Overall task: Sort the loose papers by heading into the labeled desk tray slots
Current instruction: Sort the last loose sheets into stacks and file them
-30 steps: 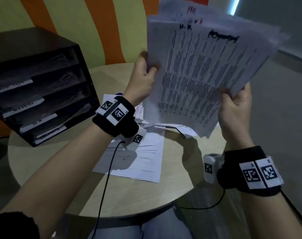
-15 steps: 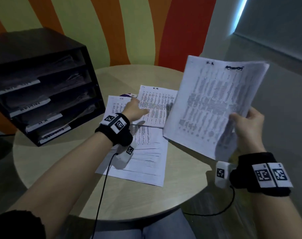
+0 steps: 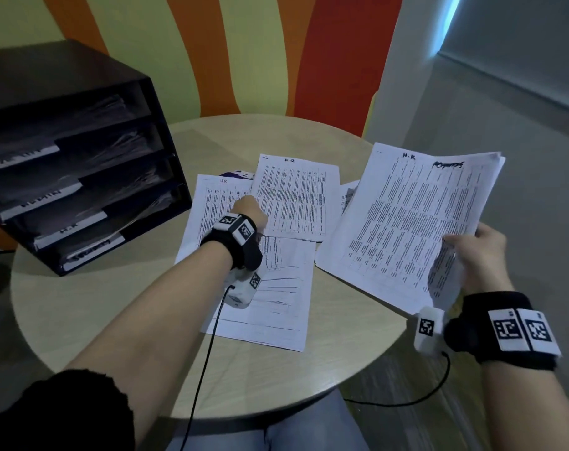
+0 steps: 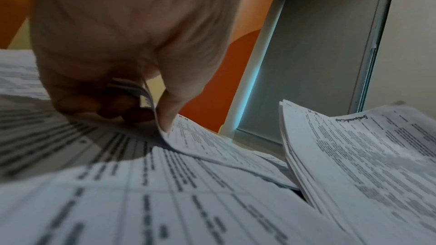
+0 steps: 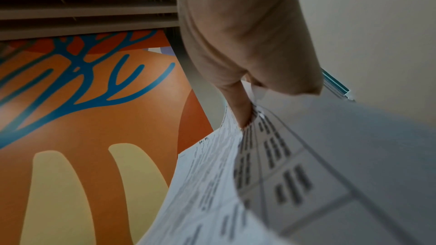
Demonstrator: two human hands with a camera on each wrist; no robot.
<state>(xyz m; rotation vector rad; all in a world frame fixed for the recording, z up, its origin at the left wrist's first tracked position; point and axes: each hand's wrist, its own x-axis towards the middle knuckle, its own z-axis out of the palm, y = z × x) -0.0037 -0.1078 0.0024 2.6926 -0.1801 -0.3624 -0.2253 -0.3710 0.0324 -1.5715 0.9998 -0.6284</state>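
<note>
Round table [image 3: 120, 320], person seated at its near edge. Black desk tray [image 3: 81, 164] stands at the left edge, four labelled slots, each with papers already in; labels too dim to read for certain, one looks like "H.R".

Right hand [image 3: 484, 252] grips a stack of papers [image 3: 416, 222] by its near right corner, thumb on top, fingers curled under; stack hangs tilted over the table's right edge, top sheet headed "H.R" with a scribbled-out word beside it.

Left hand [image 3: 249, 211] is down on the loose sheets at table centre. Left wrist view: thumb [image 4: 169, 111] and curled fingers pinch the lifted left edge of the H.R sheet [image 3: 296, 196], which overlaps a second sheet [image 3: 211, 209] also marked H.R. A larger sheet [image 3: 276, 304] lies under both, toward the near edge.

Step in hand, as I judge it: gathering H.R pages before filing. Next move likely calls for lifting the pinched sheet clear without dragging its neighbours, joining it to the stack, then sliding the lot into the H.R slot.
</note>
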